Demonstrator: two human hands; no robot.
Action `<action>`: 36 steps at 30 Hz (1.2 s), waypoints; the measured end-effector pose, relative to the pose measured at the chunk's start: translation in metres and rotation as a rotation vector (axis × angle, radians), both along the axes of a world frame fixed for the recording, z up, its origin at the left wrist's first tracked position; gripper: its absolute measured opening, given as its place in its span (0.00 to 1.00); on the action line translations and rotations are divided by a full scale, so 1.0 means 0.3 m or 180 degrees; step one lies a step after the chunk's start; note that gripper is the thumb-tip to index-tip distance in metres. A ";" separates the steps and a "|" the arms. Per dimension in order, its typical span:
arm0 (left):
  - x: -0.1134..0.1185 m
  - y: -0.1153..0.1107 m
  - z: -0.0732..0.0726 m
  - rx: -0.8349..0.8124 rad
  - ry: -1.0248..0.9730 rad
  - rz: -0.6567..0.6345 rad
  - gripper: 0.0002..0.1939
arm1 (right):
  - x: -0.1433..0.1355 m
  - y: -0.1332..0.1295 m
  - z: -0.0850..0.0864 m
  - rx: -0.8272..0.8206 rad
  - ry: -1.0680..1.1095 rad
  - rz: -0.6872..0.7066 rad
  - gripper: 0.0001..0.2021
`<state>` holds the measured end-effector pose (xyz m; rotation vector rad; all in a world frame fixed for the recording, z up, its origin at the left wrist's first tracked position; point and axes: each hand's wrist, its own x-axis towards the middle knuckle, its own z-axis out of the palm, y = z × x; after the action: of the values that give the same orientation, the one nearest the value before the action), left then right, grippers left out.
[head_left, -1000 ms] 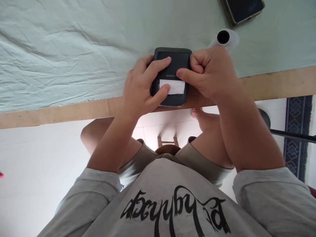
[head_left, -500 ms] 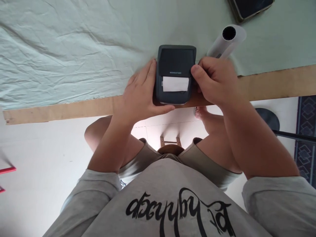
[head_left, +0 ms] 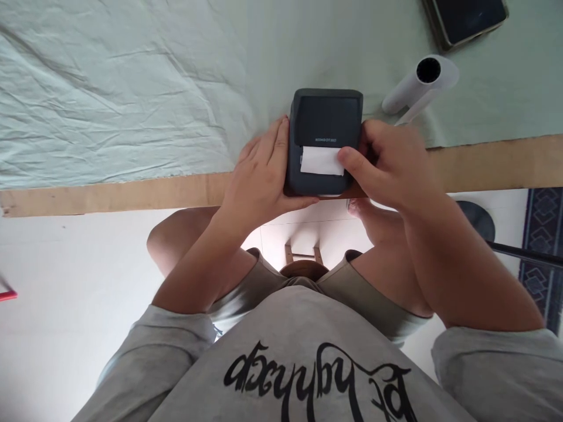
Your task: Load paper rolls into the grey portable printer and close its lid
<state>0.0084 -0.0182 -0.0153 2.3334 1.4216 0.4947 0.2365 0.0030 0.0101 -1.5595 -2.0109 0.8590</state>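
Note:
A dark grey label printer [head_left: 328, 120] sits at the table's front edge, with a white paper label [head_left: 319, 161] sticking out of its slot. My left hand [head_left: 261, 167] clasps the printer's left side, fingers flat along it and thumb across the front. On the other side, my right hand [head_left: 391, 164] has its fingers curled by the printer's edge. Its thumb tip rests over the right edge of the label; its fingertips are partly hidden. Just beyond that hand lies a white paper roll [head_left: 402, 88] with a dark hollow core and a loose end.
A dark phone-like device [head_left: 468, 20] lies at the top right. Pale green wrinkled cloth [head_left: 132, 99] covers the table, whose bare wooden edge [head_left: 176, 193] faces me. Below are my legs, a wooden stool [head_left: 303, 269] and a dark round object with a rod [head_left: 477, 220].
My right thumb has moved from the printer's right side onto the label's edge. The printer, the roll and the device appear farther right and lower in view, as the camera has shifted.

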 end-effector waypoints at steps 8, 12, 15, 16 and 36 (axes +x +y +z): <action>0.038 0.008 0.025 0.0066 -0.0193 0.0303 0.58 | -0.019 0.007 0.022 0.0458 0.0540 -0.0182 0.28; 0.047 0.037 0.023 -0.0033 -0.0292 0.0206 0.61 | -0.016 0.029 0.029 0.0619 0.0577 -0.0242 0.30; 0.041 0.053 0.005 -0.0043 -0.0321 0.0165 0.58 | -0.016 0.048 0.010 0.0611 0.0450 -0.0345 0.30; 0.038 0.055 -0.001 -0.0023 -0.0314 0.0162 0.58 | -0.016 0.052 0.002 0.0559 0.0385 -0.0372 0.30; 0.017 0.043 -0.020 -0.0096 -0.0443 -0.0044 0.55 | 0.008 0.037 -0.017 0.0449 0.0040 -0.0264 0.30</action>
<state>0.0135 -0.0054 -0.0211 2.2368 1.3388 0.6147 0.2389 0.0141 0.0051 -1.5427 -1.9388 0.6782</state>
